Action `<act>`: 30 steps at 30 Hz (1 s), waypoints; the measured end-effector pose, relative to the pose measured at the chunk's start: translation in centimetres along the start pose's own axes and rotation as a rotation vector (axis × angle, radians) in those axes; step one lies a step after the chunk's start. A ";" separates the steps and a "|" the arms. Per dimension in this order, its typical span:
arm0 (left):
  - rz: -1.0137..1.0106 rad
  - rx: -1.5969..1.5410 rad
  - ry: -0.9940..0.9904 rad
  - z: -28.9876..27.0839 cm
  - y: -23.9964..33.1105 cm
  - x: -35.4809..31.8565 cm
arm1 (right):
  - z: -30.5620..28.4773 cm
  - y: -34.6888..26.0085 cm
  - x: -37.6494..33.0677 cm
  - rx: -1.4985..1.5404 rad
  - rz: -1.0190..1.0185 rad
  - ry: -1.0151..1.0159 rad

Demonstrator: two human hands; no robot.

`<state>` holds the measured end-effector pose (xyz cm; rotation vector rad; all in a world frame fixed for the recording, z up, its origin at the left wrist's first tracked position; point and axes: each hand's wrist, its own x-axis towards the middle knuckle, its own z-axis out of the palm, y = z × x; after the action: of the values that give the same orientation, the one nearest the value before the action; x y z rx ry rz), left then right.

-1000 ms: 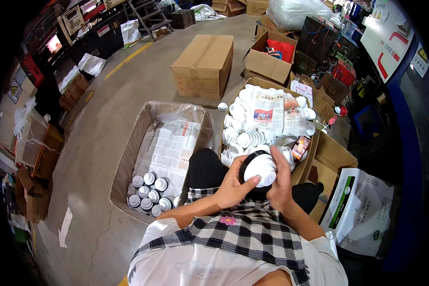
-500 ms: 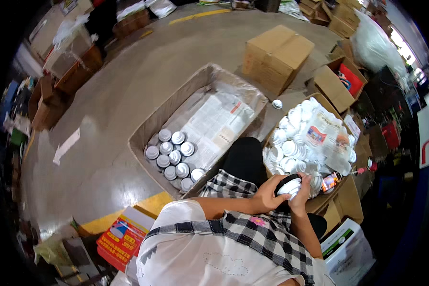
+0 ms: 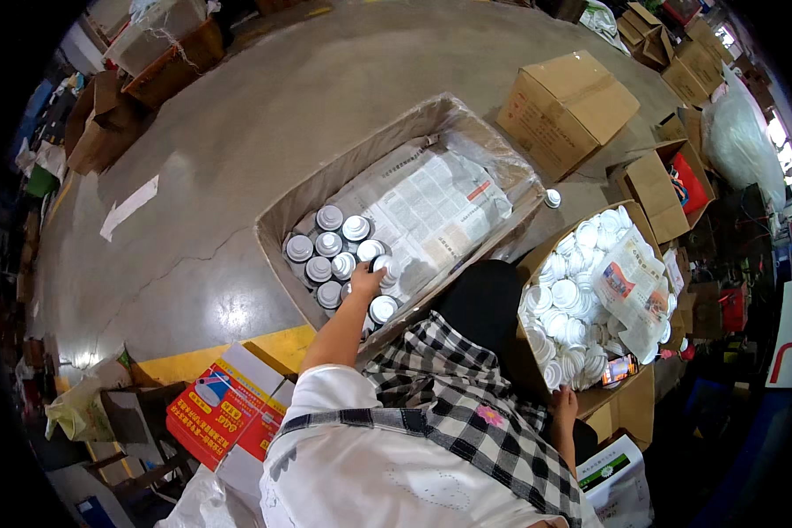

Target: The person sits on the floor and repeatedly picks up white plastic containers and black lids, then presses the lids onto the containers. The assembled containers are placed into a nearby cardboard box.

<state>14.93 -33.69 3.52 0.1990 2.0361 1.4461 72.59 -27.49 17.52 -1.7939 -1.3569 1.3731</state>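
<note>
My left hand (image 3: 367, 280) reaches into the large plastic-lined carton (image 3: 282, 257), its fingers closed on a round, stepped white piece with a black rim (image 3: 385, 267). Around it, several similar stepped pieces (image 3: 329, 244) stand in rows at the carton's left end. Printed newspaper (image 3: 440, 198) lines the rest of its bottom. Down at the near edge of a second carton, my right hand (image 3: 565, 407) has its fingers drawn together beside a heap of white stepped pieces (image 3: 572, 304). What those fingers hold, if anything, is too small to make out.
A closed cardboard box (image 3: 568, 114) stands behind the cartons, with one loose white piece (image 3: 552, 198) on the floor. A newspaper sheet (image 3: 629, 286) and a lit phone (image 3: 619, 370) lie on the heap. Red printed cardboard (image 3: 224, 405) sits at my left.
My hands have separated. The left has carried the black-rimmed piece from my lap into the large carton; the right has moved down to the heap's near edge. The view has shifted.
</note>
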 end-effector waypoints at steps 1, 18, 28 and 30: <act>0.005 0.168 0.007 -0.8 -2.4 1.4 | 0.5 -0.7 -0.5 0.026 0.003 0.036; 0.527 0.725 0.223 -4.3 4.4 -2.9 | -1.3 -4.1 -6.4 0.131 0.107 0.163; -0.051 0.461 0.339 -17.7 1.1 -6.6 | -4.0 1.9 -3.5 -0.168 -0.059 0.441; 0.060 0.524 0.354 -16.0 0.3 -5.7 | -3.9 2.9 -3.5 -0.194 -0.151 0.441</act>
<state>10.29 -49.01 9.28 0.2325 2.6968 1.0022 77.33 -31.10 17.93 -1.9265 -1.3779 0.7294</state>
